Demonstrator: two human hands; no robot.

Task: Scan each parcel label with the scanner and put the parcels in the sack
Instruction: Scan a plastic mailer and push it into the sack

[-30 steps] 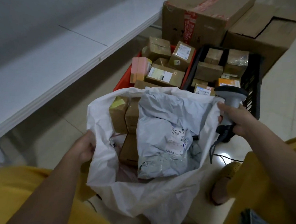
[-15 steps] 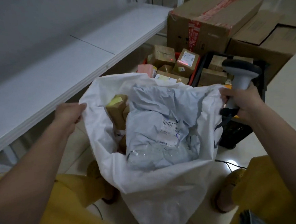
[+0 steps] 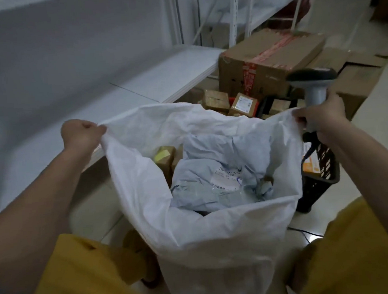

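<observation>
A white woven sack [image 3: 217, 232] stands open between my knees. Inside it lie a grey poly mailer [image 3: 216, 182] with a white label and brown boxes [image 3: 165, 157] at the back left. My left hand [image 3: 80, 134] grips the sack's left rim and holds it high. My right hand [image 3: 324, 114] grips the grey scanner [image 3: 313, 81] by its handle and pinches the sack's right rim too. Behind the sack, more small brown parcels [image 3: 242, 101] fill baskets.
A black basket [image 3: 321, 179] holding an orange packet stands right of the sack. Large cardboard cartons [image 3: 269, 59] are stacked at the back. A low white shelf [image 3: 138, 86] runs along the left. White racking rises behind. The scanner's cable trails on the tiled floor.
Both hands have lifted the sack's rim upward and pulled it wider apart. The parcels have sunk deeper inside. The view has tilted up, showing the racking.
</observation>
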